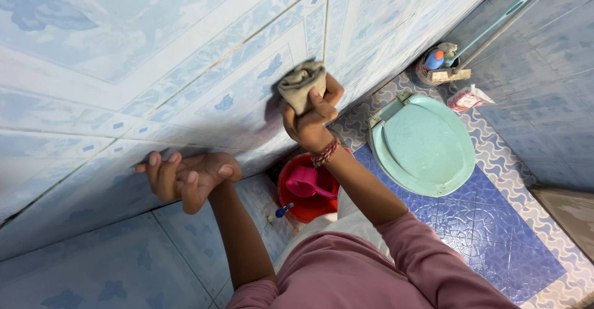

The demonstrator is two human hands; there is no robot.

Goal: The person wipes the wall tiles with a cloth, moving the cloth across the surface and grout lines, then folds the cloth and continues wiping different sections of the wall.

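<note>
Your left hand [185,176] rests loosely curled and empty against the pale blue tiled wall [124,67], while your right hand [311,114] grips a beige cloth [301,83] pressed to that wall higher up. Below stand a red bucket [303,205] holding a pink scoop [306,182], then the patterned blue floor [495,222] with a green squat-toilet lid [424,145], a brush holder [436,64] in the far corner

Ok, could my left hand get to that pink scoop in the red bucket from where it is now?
Probably yes. The left hand rests empty against the tiled wall, and the pink scoop lies uncovered in the red bucket below, with nothing between them. The right hand holds the cloth higher up.
</note>
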